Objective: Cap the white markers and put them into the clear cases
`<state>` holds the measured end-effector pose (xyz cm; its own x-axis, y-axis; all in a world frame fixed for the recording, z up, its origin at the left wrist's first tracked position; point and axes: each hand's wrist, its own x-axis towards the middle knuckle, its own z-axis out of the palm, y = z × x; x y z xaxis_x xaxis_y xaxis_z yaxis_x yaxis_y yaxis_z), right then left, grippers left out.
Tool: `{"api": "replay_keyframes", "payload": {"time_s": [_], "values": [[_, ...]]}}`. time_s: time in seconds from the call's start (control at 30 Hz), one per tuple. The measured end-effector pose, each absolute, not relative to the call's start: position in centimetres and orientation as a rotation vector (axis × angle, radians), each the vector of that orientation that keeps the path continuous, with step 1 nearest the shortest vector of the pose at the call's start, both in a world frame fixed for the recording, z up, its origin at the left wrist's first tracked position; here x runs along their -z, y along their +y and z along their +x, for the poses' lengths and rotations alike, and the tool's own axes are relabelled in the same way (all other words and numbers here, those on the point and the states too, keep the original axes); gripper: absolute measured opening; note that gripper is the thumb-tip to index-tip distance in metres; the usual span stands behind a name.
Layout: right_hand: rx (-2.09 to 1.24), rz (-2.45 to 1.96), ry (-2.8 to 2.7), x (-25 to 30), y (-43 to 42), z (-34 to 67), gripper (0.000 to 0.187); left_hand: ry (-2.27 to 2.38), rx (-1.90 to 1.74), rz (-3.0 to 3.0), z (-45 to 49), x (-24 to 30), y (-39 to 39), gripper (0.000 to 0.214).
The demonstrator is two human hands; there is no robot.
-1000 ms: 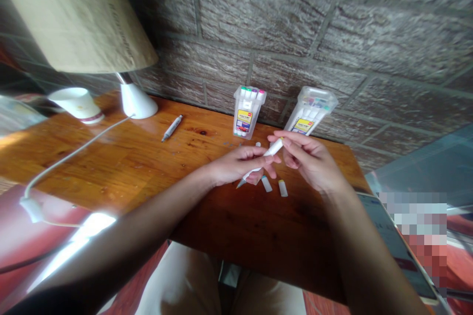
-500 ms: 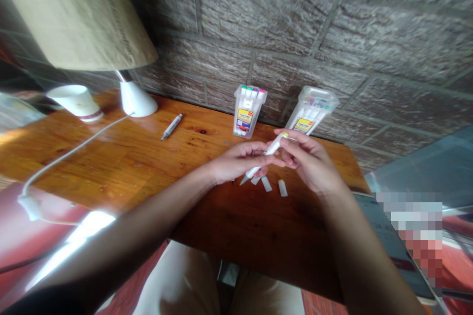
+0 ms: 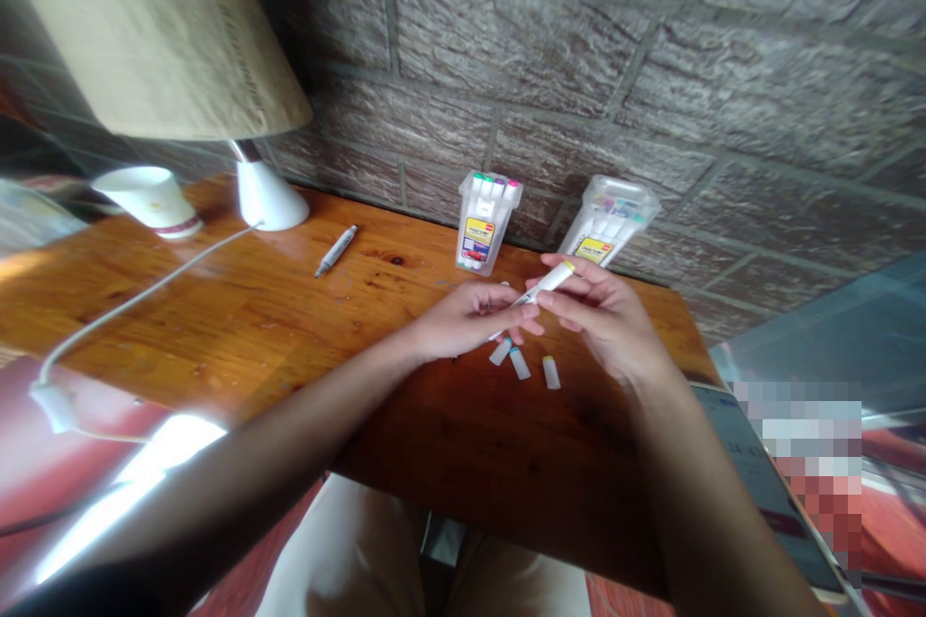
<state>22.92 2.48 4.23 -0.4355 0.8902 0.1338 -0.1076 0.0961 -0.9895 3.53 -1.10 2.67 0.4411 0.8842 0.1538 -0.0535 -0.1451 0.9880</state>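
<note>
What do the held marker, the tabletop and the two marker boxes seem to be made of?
Marker: probably plastic, given its smooth white surface. Tabletop: wood, likely varnished, with visible grain, a knot and some shine. Marker boxes: apparently plastic, slightly cloudy, since they look see-through.

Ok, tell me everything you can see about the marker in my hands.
The marker is a slim white stick, plastic by its look, with a yellow end and small dark print, too small to read, partway along its barrel. It slants, yellow end uppermost and toward the right, above the wooden table. The left hand and right hand both grip it; its lower tip is hidden.
</note>
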Motion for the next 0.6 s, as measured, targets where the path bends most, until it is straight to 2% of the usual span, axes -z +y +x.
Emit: {"api": "replay_keyframes", "payload": {"time_s": [0.3,0.6], "values": [[-1.550,-0.773,-1.400,-4.05,2.34,22.17,0.046,0.790,-0.993,1.559,3.57,-2.17,-1.17,0.051],[-1.602,-0.695,-1.379,-4.60,2.08,22.55,0.032,0.755,-1.051,1.561,3.72,-2.21,-1.16,0.047]]}}
